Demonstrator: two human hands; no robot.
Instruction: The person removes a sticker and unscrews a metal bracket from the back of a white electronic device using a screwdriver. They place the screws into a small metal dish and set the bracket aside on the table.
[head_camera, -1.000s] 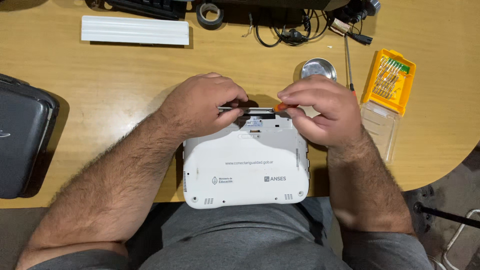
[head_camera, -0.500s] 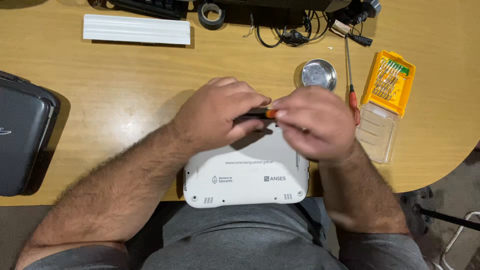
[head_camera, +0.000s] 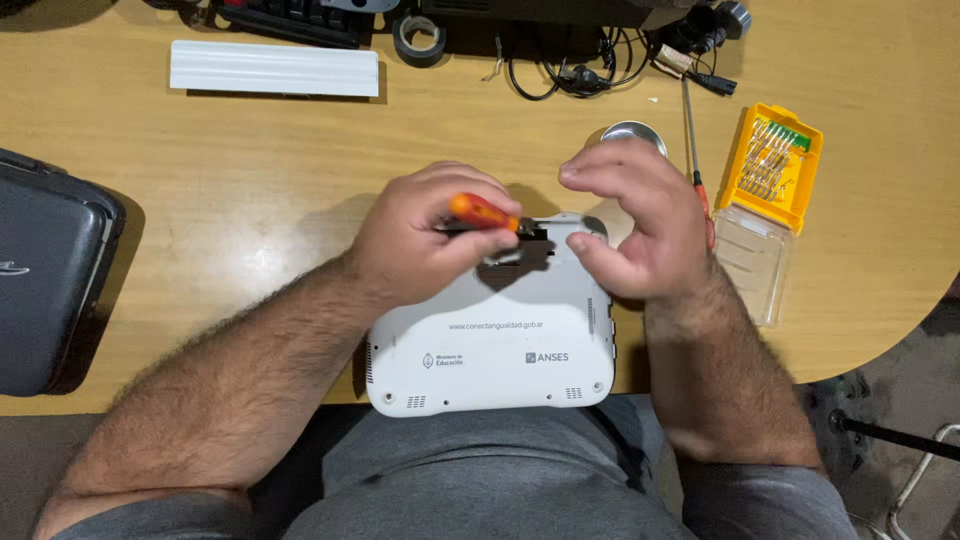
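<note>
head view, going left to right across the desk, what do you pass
dark grey case → left hand holding an orange-handled screwdriver → white device lying underside up → right hand → orange bit holder with its clear lid just below it

I see even, warm indoor light from above w/ a soft glare patch on the wooden table (head_camera: 250, 255), short shadows under both hands on the white laptop (head_camera: 500, 340), sharp focus, slight bending at edges.
</note>
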